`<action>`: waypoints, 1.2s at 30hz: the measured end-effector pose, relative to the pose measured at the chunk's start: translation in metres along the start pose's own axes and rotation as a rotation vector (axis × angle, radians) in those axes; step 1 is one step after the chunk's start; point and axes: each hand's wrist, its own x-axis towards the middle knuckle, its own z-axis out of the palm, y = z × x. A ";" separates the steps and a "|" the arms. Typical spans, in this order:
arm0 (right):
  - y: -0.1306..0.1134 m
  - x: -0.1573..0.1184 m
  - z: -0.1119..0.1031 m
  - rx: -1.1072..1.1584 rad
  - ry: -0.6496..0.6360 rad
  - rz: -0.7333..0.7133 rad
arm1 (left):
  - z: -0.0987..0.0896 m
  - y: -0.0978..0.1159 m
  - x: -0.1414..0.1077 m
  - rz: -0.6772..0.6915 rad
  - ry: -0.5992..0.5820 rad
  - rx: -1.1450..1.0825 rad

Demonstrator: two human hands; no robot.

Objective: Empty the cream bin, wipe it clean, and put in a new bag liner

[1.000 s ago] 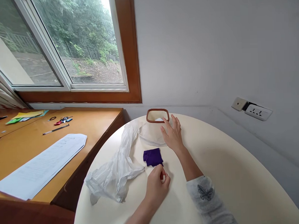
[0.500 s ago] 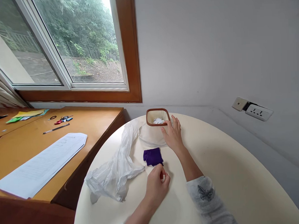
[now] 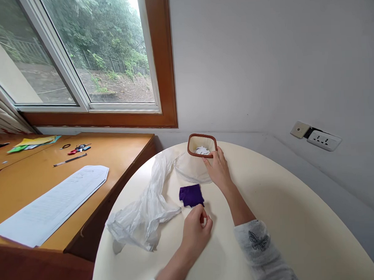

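A small bin point(image 3: 210, 135) with a brown rim stands at the far side of the round table, with white scraps point(image 3: 202, 150) inside. My right hand point(image 3: 217, 167) grips its near right corner, thumb in front and fingers along the side. A folded purple cloth point(image 3: 191, 195) lies flat closer to me. My left hand point(image 3: 197, 227) is closed just below the cloth, its curled fingers at the lower edge; whether they pinch anything is hidden. Left of the cloth spreads a crumpled white plastic bag point(image 3: 143, 216), running back toward the bin.
A wooden desk point(image 3: 125, 144) adjoins on the left, bearing papers point(image 3: 59, 203), a pen point(image 3: 70, 160), keys point(image 3: 81, 148) and coloured sheets point(image 3: 35, 141). Behind the round table point(image 3: 289, 218) rise a white wall with sockets point(image 3: 324, 140) and a window point(image 3: 109, 56).
The bin has shifted slightly to the right and tilted a little. My right hand has closed on its corner. My left hand and the purple cloth have stayed put.
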 end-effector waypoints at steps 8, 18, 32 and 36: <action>-0.001 -0.001 -0.002 -0.004 -0.004 0.009 | -0.001 0.000 0.001 -0.007 -0.002 -0.005; 0.000 0.001 -0.003 0.016 -0.021 0.037 | -0.002 0.001 0.000 -0.013 -0.008 0.006; 0.008 0.003 -0.005 0.091 -0.026 0.082 | -0.002 0.001 0.000 0.008 0.011 0.026; 0.010 0.004 -0.008 0.107 -0.026 0.102 | -0.004 0.003 -0.001 0.055 0.038 0.056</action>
